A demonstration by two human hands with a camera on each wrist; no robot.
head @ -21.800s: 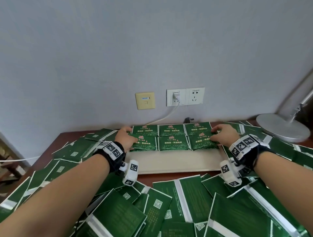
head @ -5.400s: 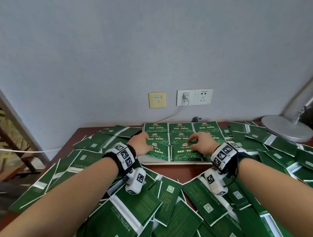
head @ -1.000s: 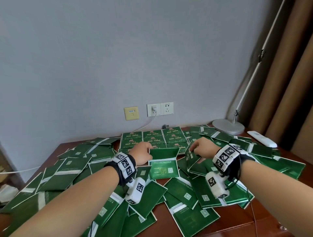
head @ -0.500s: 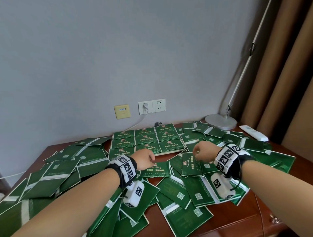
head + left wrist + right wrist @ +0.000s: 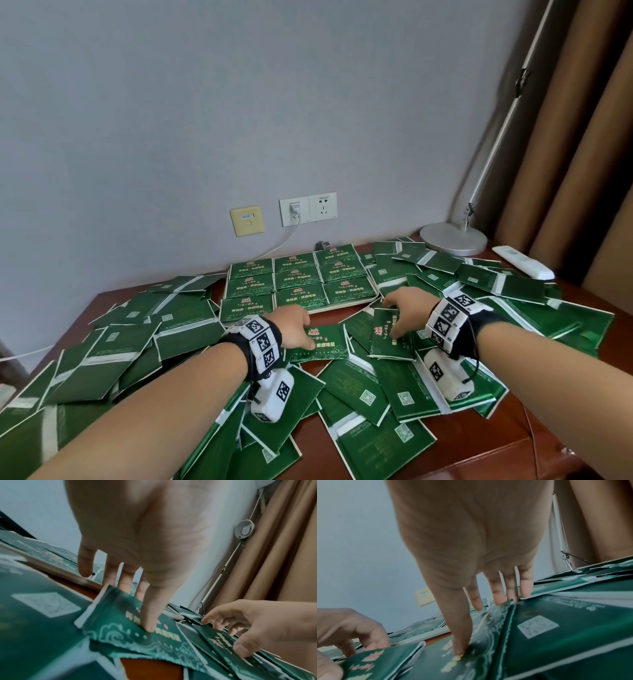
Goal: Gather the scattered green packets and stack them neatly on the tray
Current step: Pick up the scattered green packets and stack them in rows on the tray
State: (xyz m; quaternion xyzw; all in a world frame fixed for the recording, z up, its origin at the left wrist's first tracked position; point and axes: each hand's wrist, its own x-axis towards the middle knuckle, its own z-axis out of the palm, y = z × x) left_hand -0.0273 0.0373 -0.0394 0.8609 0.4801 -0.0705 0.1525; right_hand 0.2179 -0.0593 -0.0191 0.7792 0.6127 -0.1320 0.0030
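Note:
A pale tray at the back of the table carries green packets laid face up in three rows. Just in front of it my left hand pinches a face-up green packet, thumb on top and fingers behind its far edge. To its right my right hand pinches a second face-up packet the same way, thumb pressed on the print. Both packets sit slightly raised over the loose pile. Each wrist view shows the other hand beside it.
Loose green packets, mostly back side up, cover the table left, right and front. A lamp base and a white remote sit at the back right by curtains. A plugged cable hangs from the wall socket.
In the last second both hands turned their packets from back side up to print side up and hold them in front of the tray. The tray went from two rows to three.

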